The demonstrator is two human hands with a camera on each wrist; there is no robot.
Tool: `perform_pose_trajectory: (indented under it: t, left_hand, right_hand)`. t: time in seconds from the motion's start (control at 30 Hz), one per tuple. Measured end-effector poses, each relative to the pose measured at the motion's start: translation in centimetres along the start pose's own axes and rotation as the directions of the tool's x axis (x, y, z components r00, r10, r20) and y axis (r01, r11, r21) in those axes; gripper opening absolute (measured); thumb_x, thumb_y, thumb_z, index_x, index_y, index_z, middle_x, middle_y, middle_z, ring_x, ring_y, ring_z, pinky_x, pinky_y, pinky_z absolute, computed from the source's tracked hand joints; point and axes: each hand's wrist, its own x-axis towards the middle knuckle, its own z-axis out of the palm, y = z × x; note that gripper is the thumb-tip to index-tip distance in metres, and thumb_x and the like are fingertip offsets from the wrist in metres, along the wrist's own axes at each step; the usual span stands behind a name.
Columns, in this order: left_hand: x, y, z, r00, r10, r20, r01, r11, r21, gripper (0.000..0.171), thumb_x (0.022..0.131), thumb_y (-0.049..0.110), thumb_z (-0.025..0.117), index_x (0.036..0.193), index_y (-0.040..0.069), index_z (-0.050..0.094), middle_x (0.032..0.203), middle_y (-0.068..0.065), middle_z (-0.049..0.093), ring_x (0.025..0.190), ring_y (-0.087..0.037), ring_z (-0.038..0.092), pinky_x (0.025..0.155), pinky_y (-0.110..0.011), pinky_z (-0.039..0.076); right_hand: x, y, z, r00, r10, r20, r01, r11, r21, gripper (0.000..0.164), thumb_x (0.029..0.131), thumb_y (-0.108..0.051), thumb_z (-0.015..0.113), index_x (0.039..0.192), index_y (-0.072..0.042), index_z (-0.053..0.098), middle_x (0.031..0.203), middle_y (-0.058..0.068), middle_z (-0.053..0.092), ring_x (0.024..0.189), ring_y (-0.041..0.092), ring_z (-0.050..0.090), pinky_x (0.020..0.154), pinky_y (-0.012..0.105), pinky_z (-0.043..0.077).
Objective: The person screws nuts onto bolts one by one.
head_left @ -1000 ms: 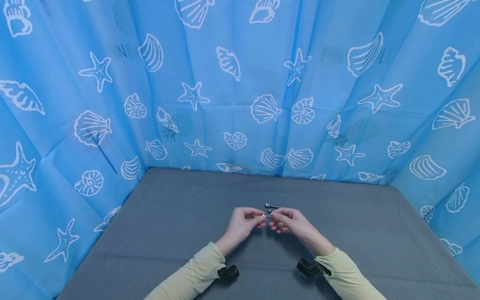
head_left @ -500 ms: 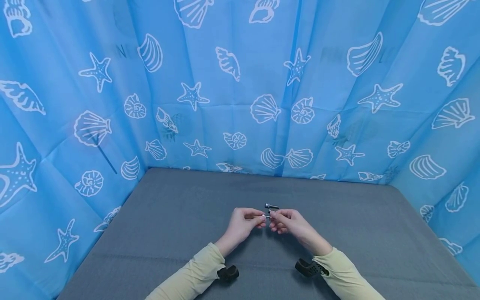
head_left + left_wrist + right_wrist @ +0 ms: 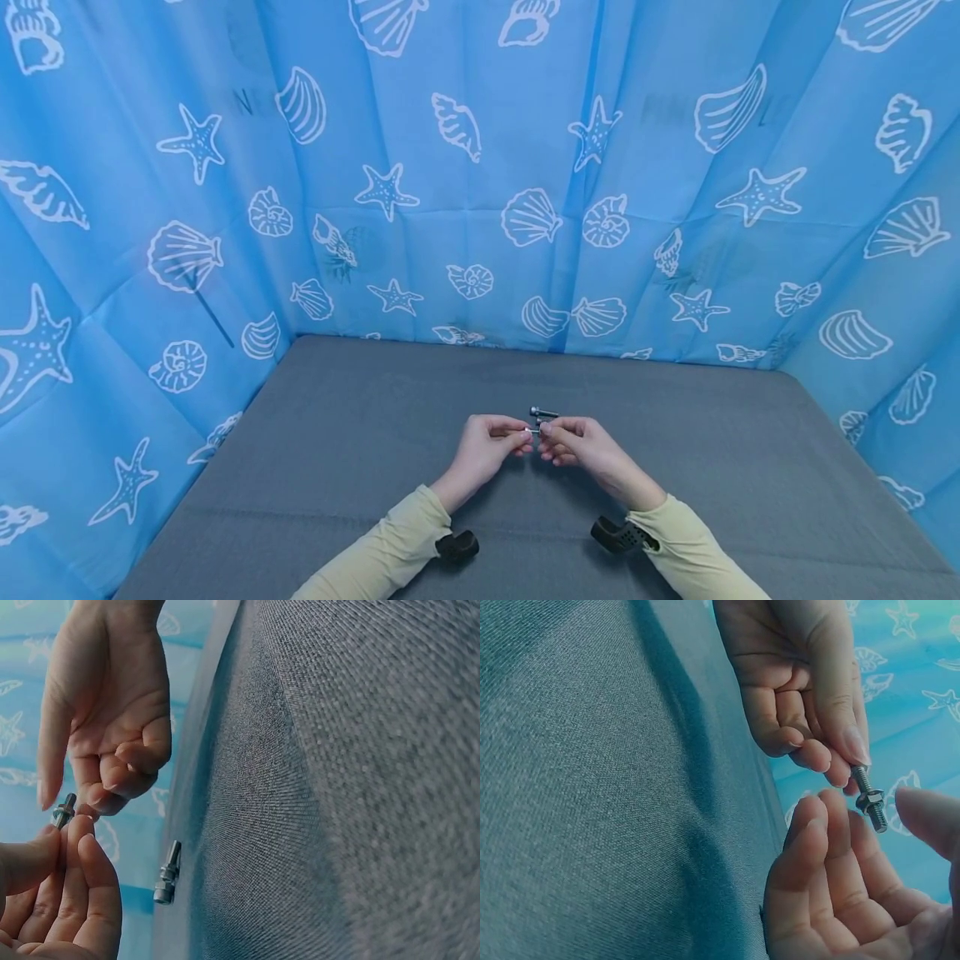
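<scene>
My left hand (image 3: 486, 450) pinches a small metal bolt (image 3: 861, 777) between thumb and fingers, well above the table. A hex nut (image 3: 871, 801) sits on the bolt's thread, with the threaded tip sticking out past it. My right hand (image 3: 573, 442) is at that tip: in the right wrist view its thumb (image 3: 926, 817) and fingertips lie on either side of the nut with a gap showing. The left wrist view has the right thumb tip close beside the nut (image 3: 63, 813).
Just beyond the hands, another bolt (image 3: 543, 412) lies on the grey cloth-covered table (image 3: 360, 400), with a small metal piece (image 3: 539, 422) in front of it. Blue curtains (image 3: 465, 250) with white shells surround the table. Each wrist carries a dark camera mount (image 3: 617, 535).
The right hand has shifted slightly at the nut, its fingertips moving a little toward the left hand and back. The left hand holds the bolt in nearly the same place.
</scene>
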Motion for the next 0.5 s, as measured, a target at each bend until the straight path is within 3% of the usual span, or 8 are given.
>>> perform_pose_trajectory:
  t: [0.23, 0.5]
  left_hand:
    - [-0.25, 0.36, -0.08, 1.000, 0.002, 0.002, -0.002, 1.000, -0.012, 0.011, 0.089, 0.004, 0.067, 0.096, -0.003, 0.072, 0.083, -0.011, 0.071, 0.077, -0.024, 0.070, 0.071, -0.039, 0.058]
    - [0.06, -0.06, -0.04, 1.000, 0.005, -0.005, -0.005, 1.000, 0.002, 0.012, 0.089, 0.004, 0.067, 0.097, -0.003, 0.072, 0.083, -0.008, 0.072, 0.076, -0.021, 0.070, 0.069, -0.036, 0.058]
  right_hand:
    - [-0.05, -0.16, -0.04, 1.000, -0.026, 0.016, 0.026, 0.999, 0.033, 0.036, 0.095, -0.015, 0.061, 0.119, 0.010, 0.050, 0.099, 0.013, 0.068, 0.087, 0.018, 0.066, 0.082, 0.040, 0.055]
    - [0.15, 0.07, -0.03, 1.000, 0.009, 0.017, -0.009, 1.000, 0.007, 0.034, 0.099, -0.022, 0.056, 0.114, 0.009, 0.055, 0.095, 0.013, 0.066, 0.083, 0.017, 0.065, 0.077, 0.036, 0.056]
